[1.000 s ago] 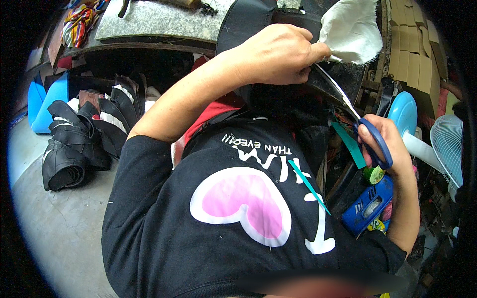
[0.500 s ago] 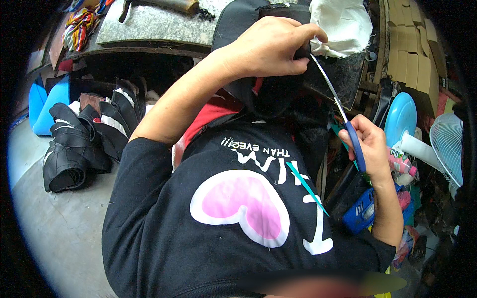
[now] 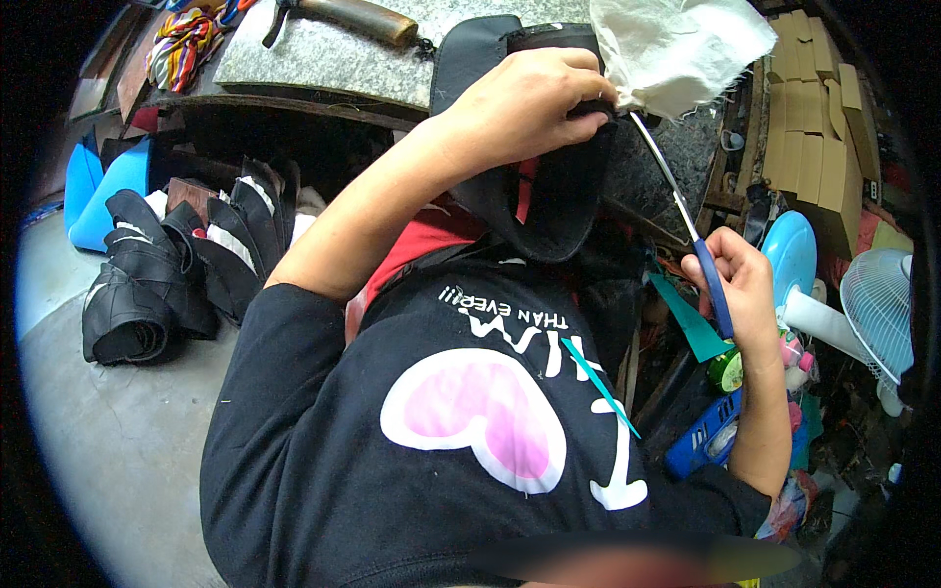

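My left hand [image 3: 549, 98] is closed in a pinch, above the black shirt front, on a black curved piece of material [image 3: 578, 211] that hangs down in a loop. At the same fingertips a thin white cloth [image 3: 686, 54] with frayed edges is bunched, fanning out to the far right. My right hand [image 3: 740, 284] is wrapped round the dark blue handles of a pair of scissors [image 3: 676, 191]. Their long blades look closed or nearly so, with the tips at the cloth's gathered corner beside my left fingers. Whether they touch the cloth I cannot tell.
A grey slab [image 3: 323, 59] at the far left bears a wooden-handled tool [image 3: 353, 18]. Bundled black pieces [image 3: 147, 284] lie on the left floor. At right are a blue-and-white fan [image 3: 872, 304], cardboard boxes [image 3: 814, 108] and a blue basket [image 3: 711, 431]. A teal strip [image 3: 600, 387] lies on my shirt.
The white cloth has spread out wider at the far right. More of the black piece's hanging loop shows below my left hand. My right hand and the scissors have shifted slightly.
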Demonstrator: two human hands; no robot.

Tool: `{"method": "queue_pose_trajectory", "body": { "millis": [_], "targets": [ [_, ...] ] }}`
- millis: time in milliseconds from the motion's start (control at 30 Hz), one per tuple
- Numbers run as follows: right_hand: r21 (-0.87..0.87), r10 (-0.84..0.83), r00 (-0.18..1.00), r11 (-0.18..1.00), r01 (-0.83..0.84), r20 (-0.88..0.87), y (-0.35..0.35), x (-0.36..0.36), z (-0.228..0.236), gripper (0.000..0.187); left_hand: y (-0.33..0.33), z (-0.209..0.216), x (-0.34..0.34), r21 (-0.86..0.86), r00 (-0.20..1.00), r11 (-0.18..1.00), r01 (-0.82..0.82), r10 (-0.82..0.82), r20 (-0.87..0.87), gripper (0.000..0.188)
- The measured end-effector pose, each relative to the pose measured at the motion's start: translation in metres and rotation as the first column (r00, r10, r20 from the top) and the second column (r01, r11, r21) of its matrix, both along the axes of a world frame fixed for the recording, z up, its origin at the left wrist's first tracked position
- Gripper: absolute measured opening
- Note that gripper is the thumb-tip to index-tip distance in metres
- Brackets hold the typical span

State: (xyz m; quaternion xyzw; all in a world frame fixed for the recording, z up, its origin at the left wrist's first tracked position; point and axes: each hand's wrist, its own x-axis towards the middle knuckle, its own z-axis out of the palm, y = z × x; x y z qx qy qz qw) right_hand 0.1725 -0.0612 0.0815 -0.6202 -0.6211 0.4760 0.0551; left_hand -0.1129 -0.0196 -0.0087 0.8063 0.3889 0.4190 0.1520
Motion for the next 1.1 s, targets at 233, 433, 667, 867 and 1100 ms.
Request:
{"method": "queue_pose_trajectory", "body": {
  "millis": [233, 433, 667, 867, 1100],
  "targets": [
    [-0.119, 0.043, 0.999, 0.992, -0.046, -0.034, 0.004, 0.001, 0.005, 0.028, 0.002, -0.004, 0.0, -0.03, 1.0, 0.999, -0.016, 0.016, -0.003, 0.023],
    [-0.188, 0.047, 0.998, 0.981, -0.056, -0.048, 0.012, 0.001, 0.004, 0.027, 0.002, -0.004, 0.0, -0.048, 0.999, 0.999, -0.003, 0.006, 0.047, 0.023],
    [-0.197, 0.058, 0.995, 0.978, -0.072, -0.079, 0.012, -0.001, 0.002, 0.027, 0.001, -0.006, 0.0, -0.059, 0.998, 0.998, -0.011, 0.015, 0.06, 0.024],
    [-0.143, 0.05, 0.999, 0.989, -0.049, 0.001, 0.007, -0.01, 0.0, 0.03, 0.001, -0.006, 0.0, -0.058, 0.999, 0.998, -0.015, 0.017, 0.037, 0.024],
    [0.002, 0.19, 0.972, 0.981, -0.192, 0.14, 0.003, -0.009, -0.002, 0.026, 0.004, -0.008, 0.001, -0.043, 1.0, 0.999, 0.008, -0.008, 0.019, 0.025]
  ]
}}
